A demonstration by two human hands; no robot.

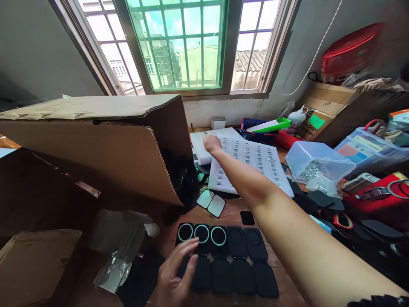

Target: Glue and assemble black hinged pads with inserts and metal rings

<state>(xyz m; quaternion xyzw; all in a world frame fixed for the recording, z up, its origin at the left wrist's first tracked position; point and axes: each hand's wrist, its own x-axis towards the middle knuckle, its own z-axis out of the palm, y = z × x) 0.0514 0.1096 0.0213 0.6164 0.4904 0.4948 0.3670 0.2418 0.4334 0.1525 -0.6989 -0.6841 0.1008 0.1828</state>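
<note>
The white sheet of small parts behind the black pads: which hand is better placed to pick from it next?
Probably the right hand: it is stretched out over the near corner of the white sheet. The left hand lies low on the black pads, far from the sheet.

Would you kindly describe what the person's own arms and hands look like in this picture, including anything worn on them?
Both hands are bare: no gloves, rings or watch show. The right hand and its long forearm are uncovered up to a dark, textured sleeve edge at the picture's bottom right corner. The left hand shows only to the wrist, with short, unpainted nails; no sleeve or bracelet is visible there.
</note>
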